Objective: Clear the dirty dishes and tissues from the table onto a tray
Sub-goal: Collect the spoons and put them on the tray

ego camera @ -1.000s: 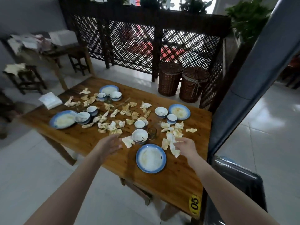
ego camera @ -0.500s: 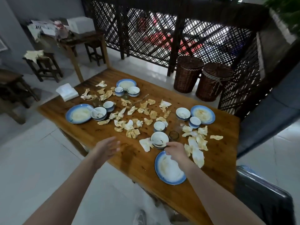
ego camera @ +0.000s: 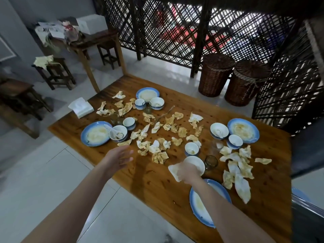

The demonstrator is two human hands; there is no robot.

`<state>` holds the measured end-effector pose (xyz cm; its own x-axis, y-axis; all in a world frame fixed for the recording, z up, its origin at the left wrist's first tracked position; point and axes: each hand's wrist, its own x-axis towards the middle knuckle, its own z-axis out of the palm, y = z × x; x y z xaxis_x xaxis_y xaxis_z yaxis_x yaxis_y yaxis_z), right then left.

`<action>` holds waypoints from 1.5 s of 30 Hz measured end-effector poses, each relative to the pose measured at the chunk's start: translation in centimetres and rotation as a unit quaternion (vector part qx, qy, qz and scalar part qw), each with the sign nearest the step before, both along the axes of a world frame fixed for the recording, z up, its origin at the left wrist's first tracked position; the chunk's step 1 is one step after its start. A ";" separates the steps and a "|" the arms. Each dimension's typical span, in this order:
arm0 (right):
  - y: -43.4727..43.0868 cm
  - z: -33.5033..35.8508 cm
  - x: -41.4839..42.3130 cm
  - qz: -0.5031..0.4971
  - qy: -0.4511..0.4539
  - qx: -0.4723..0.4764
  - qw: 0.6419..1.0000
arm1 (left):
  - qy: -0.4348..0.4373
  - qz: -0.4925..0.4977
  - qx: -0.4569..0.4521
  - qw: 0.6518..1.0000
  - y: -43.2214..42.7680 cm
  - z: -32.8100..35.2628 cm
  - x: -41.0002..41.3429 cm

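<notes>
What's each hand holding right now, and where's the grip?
The left hand holds nothing. The right hand covers the near rim of the bowl and a tissue beside it; whether it grips either cannot be told.

Soiled blue-rimmed plates [ego camera: 95, 135], white bowls [ego camera: 219, 131] and crumpled, stained tissues [ego camera: 160, 146] lie scattered across the wooden table [ego camera: 157, 186].

- The left arm [ego camera: 70, 204] is bare all the way from the left hand [ego camera: 119, 157] to the bottom edge.
- The right arm [ego camera: 233, 213] is bare too, from the right hand [ego camera: 188, 172] to the bottom edge.
- Both hands are bare, and the fingers of the left hand look a bit blurry.
</notes>
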<state>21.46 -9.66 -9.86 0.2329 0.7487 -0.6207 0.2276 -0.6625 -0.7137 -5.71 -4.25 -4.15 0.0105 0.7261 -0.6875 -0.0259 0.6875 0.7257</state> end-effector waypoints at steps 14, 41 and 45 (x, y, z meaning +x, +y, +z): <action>3.0 1.3 -1.8 -0.102 -0.036 0.111 0.988 | -0.026 -0.046 0.010 0.999 4.2 -0.7 0.5; 17.1 2.3 -15.4 -0.177 0.060 0.084 0.979 | 0.122 -0.128 0.042 0.983 19.8 -5.5 -13.2; 16.9 2.4 -15.6 -0.194 0.074 0.072 0.976 | 0.122 -0.138 0.040 0.982 21.3 -6.7 -13.6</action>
<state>5.89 7.23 -7.42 0.4321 0.7043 -0.5632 -0.1327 -0.5681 -0.8122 -19.26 17.08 -10.90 0.0573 0.7707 -0.6346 0.3346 0.5841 0.7395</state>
